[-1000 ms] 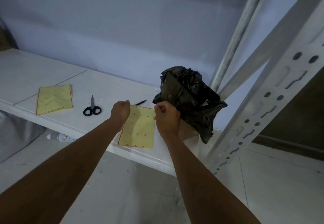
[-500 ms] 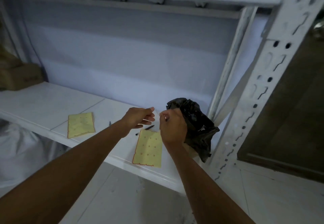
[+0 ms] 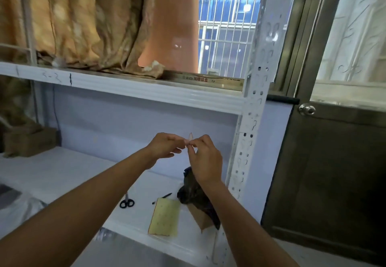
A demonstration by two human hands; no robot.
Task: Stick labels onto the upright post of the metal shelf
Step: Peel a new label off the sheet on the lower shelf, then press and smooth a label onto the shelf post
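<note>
My left hand and my right hand are raised in front of the shelf's back wall, fingertips together. Between them they pinch a small pale label that sticks up above the fingers. The white perforated upright post of the metal shelf stands just right of my right hand, apart from it. Below on the lower shelf board lies a yellow label sheet with a red edge.
Black scissors and a black pen lie left of the sheet. A black plastic bag over a brown box sits by the post. Crumpled tan cloth fills the upper shelf. A dark door with a knob is at right.
Both hands rose from the yellow sheet on the shelf board, carrying a peeled label up. My view tilted upward, now showing the upper shelf, window and door.
</note>
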